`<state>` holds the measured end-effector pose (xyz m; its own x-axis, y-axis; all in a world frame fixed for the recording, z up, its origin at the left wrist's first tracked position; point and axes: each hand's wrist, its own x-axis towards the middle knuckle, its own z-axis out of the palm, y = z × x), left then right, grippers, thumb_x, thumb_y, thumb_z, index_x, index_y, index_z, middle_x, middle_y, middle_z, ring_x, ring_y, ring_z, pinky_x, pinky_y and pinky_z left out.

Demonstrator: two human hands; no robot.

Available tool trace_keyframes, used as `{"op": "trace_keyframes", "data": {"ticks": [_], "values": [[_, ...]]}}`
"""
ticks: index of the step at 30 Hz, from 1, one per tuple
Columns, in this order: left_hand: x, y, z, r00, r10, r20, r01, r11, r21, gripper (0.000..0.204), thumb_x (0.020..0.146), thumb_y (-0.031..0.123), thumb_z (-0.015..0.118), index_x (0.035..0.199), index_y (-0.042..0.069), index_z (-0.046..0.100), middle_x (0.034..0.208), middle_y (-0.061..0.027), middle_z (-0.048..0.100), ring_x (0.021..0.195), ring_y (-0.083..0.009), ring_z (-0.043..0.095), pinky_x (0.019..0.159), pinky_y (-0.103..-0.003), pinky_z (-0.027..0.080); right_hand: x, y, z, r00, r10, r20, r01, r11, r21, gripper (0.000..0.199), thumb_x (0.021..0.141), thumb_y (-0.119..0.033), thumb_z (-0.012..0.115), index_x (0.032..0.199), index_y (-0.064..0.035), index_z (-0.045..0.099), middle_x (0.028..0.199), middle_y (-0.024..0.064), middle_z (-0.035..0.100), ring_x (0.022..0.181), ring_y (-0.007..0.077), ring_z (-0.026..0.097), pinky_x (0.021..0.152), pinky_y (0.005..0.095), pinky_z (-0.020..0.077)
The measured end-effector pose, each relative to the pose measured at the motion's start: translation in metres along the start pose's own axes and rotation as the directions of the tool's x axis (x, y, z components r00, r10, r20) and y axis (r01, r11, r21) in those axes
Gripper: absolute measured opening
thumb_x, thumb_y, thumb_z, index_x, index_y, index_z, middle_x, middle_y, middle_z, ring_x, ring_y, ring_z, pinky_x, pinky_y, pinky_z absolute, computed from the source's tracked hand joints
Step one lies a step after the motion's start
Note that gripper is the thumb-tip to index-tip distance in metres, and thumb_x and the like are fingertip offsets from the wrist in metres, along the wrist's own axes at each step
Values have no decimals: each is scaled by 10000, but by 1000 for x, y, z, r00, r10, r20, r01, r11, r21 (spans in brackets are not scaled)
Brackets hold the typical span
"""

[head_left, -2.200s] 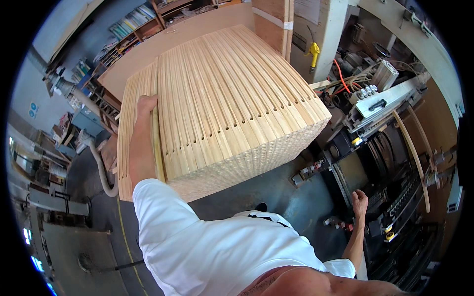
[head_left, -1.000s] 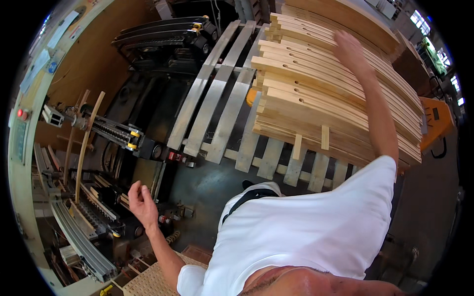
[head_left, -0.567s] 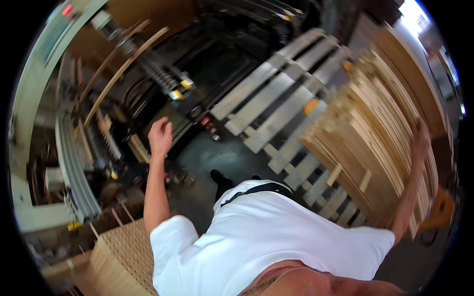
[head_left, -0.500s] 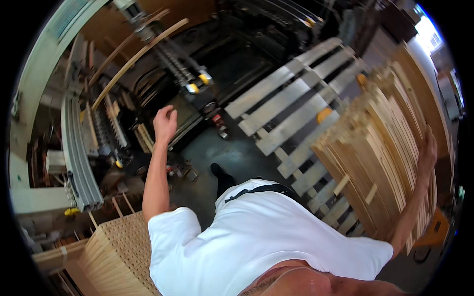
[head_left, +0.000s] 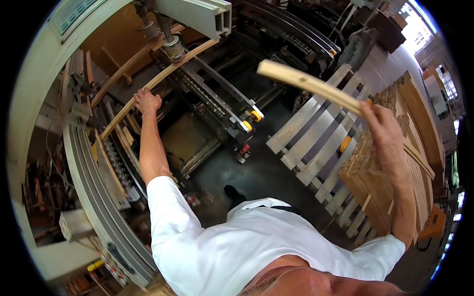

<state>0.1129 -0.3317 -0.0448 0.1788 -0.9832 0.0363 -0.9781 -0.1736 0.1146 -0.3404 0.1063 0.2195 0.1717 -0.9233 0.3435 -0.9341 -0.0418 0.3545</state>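
Note:
A long curved wooden slat (head_left: 165, 74) lies across the machine at the upper left, under a clamp cylinder (head_left: 174, 49). My left hand (head_left: 147, 101) is closed over this slat's near edge, below the cylinder. In my right hand (head_left: 386, 130) is another curved wooden slat (head_left: 316, 85), held in the air by its middle. Its far end reaches left above a slatted pallet, and its other end slopes down past my wrist. Right beside that hand stands a tall stack of similar slats (head_left: 368, 180).
Metal rails with yellow rollers (head_left: 249, 123) project from the machine toward the middle. The grey slatted pallet (head_left: 308, 140) lies between the machine and the stack. A pale metal beam (head_left: 98, 197) curves along the left, and an orange cart part (head_left: 434, 222) shows at the right.
My left hand has come down from the air onto the slat in the machine. My right hand has lifted a slat off the stack and swung it inward to the left.

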Motion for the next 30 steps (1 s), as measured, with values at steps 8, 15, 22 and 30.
{"op": "trace_keyframes", "data": {"ticks": [8,15,22,30], "values": [[40,2,31,946,269,-180,-273,962,4,632,830,426,679,1367,150,492,1248,-175,554,1221,-369,489,1073,-569,287,112,-111,22,930,-299,215,256,944,207,630,731,28,610,1347,-36,498,952,116,492,873,273,514,770,378,464],[-101,0,70,852,417,-317,-480,864,-151,285,795,386,715,934,140,671,845,-100,679,876,-285,642,721,-486,461,230,-181,134,839,-542,41,492,790,366,607,721,25,619,1316,-35,521,931,142,534,865,314,549,737,410,479],[-265,32,9,854,510,105,-424,797,-429,291,785,314,745,981,113,671,903,-115,653,900,-311,615,790,-444,433,349,-311,244,726,-684,-69,620,608,496,586,757,21,588,1334,-64,525,1021,193,579,976,372,588,823,448,510],[-317,41,-20,890,369,268,-224,866,-448,327,824,267,711,1100,98,661,961,-107,652,952,-299,592,830,-428,417,417,-450,305,677,-710,-194,667,479,572,450,832,-50,555,1266,-166,591,1100,192,584,1001,381,589,831,461,520]]}}
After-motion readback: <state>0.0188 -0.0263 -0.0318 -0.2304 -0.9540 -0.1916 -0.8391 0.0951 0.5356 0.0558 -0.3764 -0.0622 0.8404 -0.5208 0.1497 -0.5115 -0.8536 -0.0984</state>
